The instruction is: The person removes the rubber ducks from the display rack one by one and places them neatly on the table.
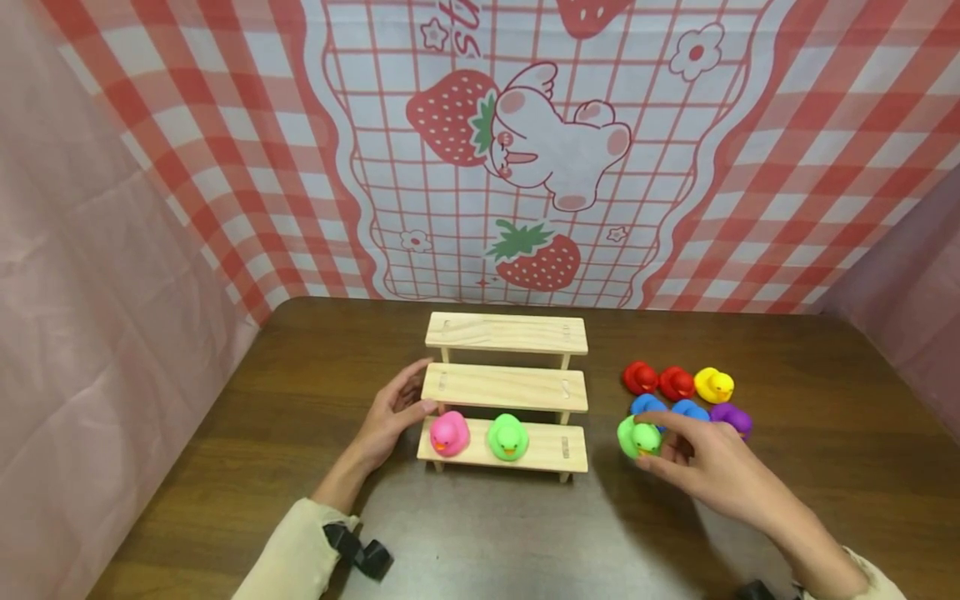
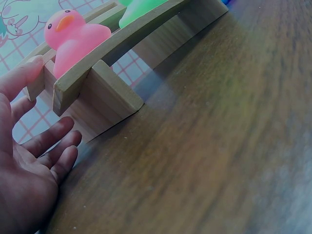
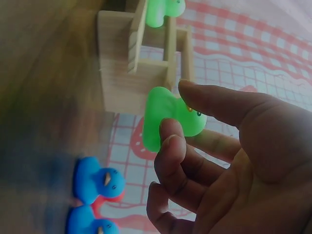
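A three-step wooden display stand [image 1: 502, 389] sits mid-table. On its lowest step are a pink rubber duck [image 1: 449, 434] at the left and a green rubber duck [image 1: 507, 438] near the middle. My left hand [image 1: 386, 422] holds the left end of the middle step, thumb at the front edge; in the left wrist view its other fingers hang loosely beside the stand's leg [image 2: 109, 100]. To the right of the stand, my right hand [image 1: 712, 467] pinches a second green rubber duck [image 3: 161, 114] between thumb and fingers, in front of the other ducks.
Behind the right hand, two red ducks [image 1: 677, 383] and a yellow duck [image 1: 714, 385] form a back row. Two blue ducks [image 3: 97, 180] and a purple duck [image 1: 731, 419] stand before them, partly hidden. A strawberry-print cloth [image 1: 540, 175] hangs behind the table.
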`<state>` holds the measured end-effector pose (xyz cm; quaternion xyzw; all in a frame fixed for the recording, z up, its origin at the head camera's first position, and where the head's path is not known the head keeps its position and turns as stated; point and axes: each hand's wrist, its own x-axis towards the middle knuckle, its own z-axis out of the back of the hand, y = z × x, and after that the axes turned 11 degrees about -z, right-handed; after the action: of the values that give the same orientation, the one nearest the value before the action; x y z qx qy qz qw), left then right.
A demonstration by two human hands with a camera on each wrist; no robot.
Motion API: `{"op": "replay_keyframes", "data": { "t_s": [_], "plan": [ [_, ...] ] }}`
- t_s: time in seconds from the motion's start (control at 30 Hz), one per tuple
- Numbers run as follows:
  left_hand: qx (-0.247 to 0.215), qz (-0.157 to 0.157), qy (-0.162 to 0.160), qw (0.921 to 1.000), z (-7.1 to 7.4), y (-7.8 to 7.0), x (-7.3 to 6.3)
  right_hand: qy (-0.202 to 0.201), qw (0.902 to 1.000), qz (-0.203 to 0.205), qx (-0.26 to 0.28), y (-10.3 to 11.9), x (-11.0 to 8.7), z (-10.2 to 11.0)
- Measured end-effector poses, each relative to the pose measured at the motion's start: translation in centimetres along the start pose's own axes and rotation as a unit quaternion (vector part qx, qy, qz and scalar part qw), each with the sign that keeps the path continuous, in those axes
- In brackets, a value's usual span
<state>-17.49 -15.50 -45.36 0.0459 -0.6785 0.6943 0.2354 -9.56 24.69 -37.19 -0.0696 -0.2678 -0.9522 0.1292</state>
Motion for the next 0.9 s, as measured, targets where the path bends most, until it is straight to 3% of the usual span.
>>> {"op": "replay_keyframes", "data": {
  "t_s": [0.7,0.9],
  "plan": [
    [0.000,-0.006,-0.004,1.0000,-0.1,0.1,0.0,0.026,0.9995,0.015,0.010,-3.5,-0.8,-0.7],
    [0.002,-0.004,-0.004,1.0000,0.0,0.0,0.0,0.045,0.9989,-0.001,0.011,-3.9,-0.7,-1.0]
  ]
}}
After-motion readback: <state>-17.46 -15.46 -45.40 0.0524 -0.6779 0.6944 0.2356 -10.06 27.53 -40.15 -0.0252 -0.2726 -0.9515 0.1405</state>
